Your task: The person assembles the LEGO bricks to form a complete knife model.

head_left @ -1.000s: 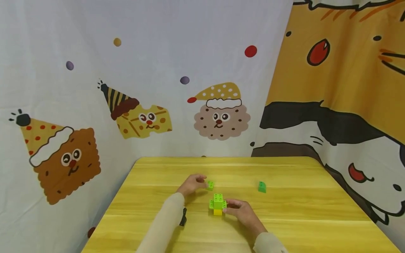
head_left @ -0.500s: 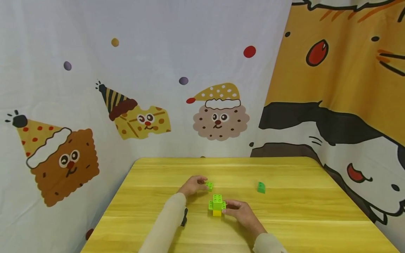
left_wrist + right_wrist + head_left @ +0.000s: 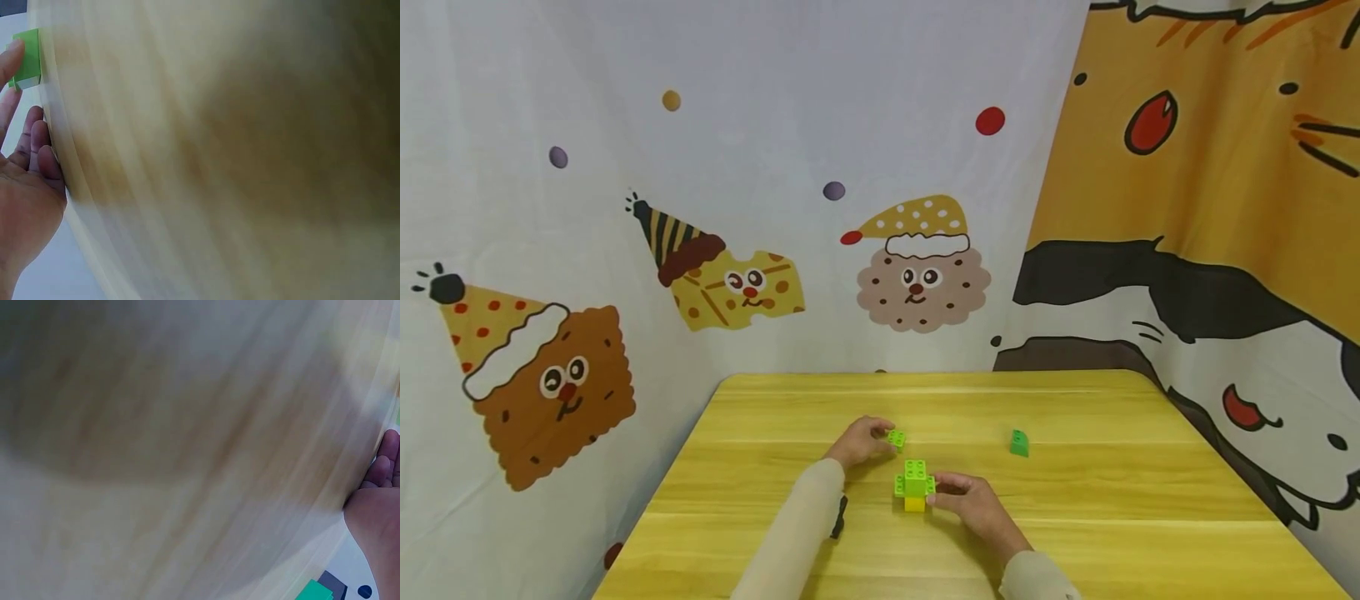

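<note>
In the head view my left hand (image 3: 861, 442) pinches a small lime-green toy brick (image 3: 897, 438) near the middle of the table. The left wrist view shows that brick (image 3: 29, 57) between thumb and finger, with the other fingers of the hand (image 3: 31, 187) loosely bent. Closer to me stands a stack of lime-green bricks (image 3: 915, 477), with arms out to both sides, on a yellow brick (image 3: 914, 504). My right hand (image 3: 973, 500) holds the stack's right side with thumb and fingers. In the right wrist view the right hand (image 3: 378, 519) shows only partly, its fingertips cut off.
A darker green sloped brick (image 3: 1018, 443) lies on the wood-grain table (image 3: 1112, 500), to the right of the stack. Beyond the table's far edge hangs a white curtain (image 3: 760, 150) with cartoon prints.
My left fingers have taken hold of the small lime-green brick, which has tilted or risen slightly. The right hand and the stack stay in place; the head view has shifted a little.
</note>
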Motion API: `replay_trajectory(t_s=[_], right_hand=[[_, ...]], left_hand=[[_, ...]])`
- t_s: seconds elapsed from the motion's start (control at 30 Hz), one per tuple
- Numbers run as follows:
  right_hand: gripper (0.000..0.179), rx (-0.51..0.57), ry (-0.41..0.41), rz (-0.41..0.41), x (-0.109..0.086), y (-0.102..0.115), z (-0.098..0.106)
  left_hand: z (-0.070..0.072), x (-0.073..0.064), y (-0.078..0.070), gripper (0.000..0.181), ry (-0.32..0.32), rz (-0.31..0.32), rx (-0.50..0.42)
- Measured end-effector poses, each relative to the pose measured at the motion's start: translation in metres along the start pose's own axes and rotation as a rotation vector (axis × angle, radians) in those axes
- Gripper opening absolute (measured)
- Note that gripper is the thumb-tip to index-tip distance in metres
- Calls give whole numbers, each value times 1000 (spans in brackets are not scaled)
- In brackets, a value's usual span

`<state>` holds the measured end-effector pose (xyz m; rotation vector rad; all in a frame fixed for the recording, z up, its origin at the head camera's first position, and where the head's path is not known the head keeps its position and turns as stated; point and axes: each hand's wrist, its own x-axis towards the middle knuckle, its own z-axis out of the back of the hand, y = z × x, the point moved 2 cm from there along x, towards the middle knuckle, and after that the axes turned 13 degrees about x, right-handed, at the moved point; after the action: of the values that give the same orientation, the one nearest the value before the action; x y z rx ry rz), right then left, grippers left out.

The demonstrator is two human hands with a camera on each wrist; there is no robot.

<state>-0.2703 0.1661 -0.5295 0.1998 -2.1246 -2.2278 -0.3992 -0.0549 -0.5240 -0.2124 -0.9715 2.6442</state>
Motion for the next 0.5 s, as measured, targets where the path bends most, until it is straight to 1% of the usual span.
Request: replay_trajectory(t_s=[0.27,0.5], right_hand=[[46,13,11,-8,-1,-1,0],[47,7,4,-8,0,0,0]], left_hand=[[-2,0,2,39,-11,-7,30],[0,1,1,33,-16,15,10]])
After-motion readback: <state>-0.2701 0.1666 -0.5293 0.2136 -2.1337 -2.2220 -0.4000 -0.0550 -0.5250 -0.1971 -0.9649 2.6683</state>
